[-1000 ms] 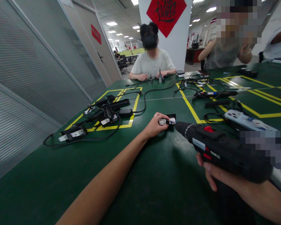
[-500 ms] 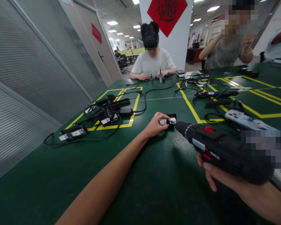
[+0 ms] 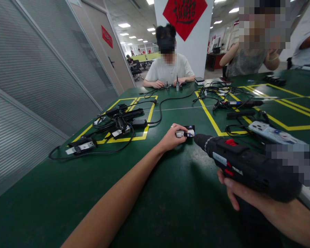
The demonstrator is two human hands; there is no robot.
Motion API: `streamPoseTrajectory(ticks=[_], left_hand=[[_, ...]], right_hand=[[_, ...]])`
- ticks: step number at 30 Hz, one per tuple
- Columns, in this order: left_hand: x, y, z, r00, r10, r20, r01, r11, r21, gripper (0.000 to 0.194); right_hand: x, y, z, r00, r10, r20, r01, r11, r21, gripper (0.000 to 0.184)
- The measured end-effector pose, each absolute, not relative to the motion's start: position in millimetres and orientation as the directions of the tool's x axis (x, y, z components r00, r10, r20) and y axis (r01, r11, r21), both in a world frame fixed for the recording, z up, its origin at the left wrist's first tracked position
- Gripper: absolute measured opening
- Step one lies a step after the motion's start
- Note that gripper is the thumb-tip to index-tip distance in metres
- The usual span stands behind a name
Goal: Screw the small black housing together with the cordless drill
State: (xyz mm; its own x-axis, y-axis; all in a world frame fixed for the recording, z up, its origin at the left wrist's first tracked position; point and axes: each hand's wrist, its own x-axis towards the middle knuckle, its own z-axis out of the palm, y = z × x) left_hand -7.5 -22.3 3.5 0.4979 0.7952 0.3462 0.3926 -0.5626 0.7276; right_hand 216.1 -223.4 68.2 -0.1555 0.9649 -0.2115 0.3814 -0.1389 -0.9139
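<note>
In the head view, the work is looking under way rather than finished: the part (image 3: 191, 132) is lying on the table (image 3: 150, 186) near its middle, and the drill (image 3: 255, 168) is pointing left at the part's right end. The left hand (image 3: 172, 138) is clamping its fingers on the part, thumb on the near side, and is hiding much of it. The right hand (image 3: 245, 192) is wrapping around the drill's handle, gripping it from below. The chuck (image 3: 203, 142) is sitting just beside the part; whether a bit is touching it, I cannot tell at this size. How much is done inside the part is staying hidden too, so what is left is remaining unclear.

Around the hands, a heap of black gear (image 3: 120, 124) is lying to the left over yellow tape (image 3: 208, 112), with a block (image 3: 84, 148) resting at its near end. A cable (image 3: 160, 112) is running from the heap toward the far side. To the right, a pale strip (image 3: 274, 132) is lying just beyond the drill, and tangled wires (image 3: 219, 90) are spreading farther off. At the far edge a co-worker (image 3: 170, 69) is resting both hands near small parts (image 3: 167, 85). Nothing seems to be standing between chuck and part; the left fingers are sitting close to the chuck, though
</note>
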Motion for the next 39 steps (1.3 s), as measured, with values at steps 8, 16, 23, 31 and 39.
streamPoseTrajectory(ticks=[8, 16, 23, 31, 39], left_hand=[[-8.3, -20.5, 1.5, 0.498, 0.796, 0.345, 0.41, -0.567, 0.714, 0.032], [-7.7, -21.7, 2.1, 0.497, 0.791, 0.357, 0.406, -0.575, 0.71, 0.032], [-7.7, -21.6, 2.4, 0.495, 0.797, 0.347, 0.404, -0.564, 0.72, 0.031], [-7.7, -21.4, 3.6, 0.496, 0.799, 0.341, 0.419, -0.564, 0.712, 0.031], [-7.6, -22.1, 3.1, 0.5, 0.791, 0.353, 0.414, -0.576, 0.705, 0.031]], right_hand=[[215.5, -223.9, 67.9, -0.158, 0.969, -0.191, 0.387, -0.117, -0.914, 0.026], [216.4, -222.3, 67.6, -0.144, 0.966, -0.213, 0.41, -0.138, -0.902, 0.025], [217.4, -222.5, 63.9, -0.16, 0.965, -0.209, 0.408, -0.128, -0.904, 0.027], [213.9, -222.1, 74.8, -0.189, 0.959, -0.213, 0.36, -0.134, -0.923, 0.029], [213.5, -222.2, 70.9, -0.221, 0.951, -0.216, 0.34, -0.133, -0.931, 0.028]])
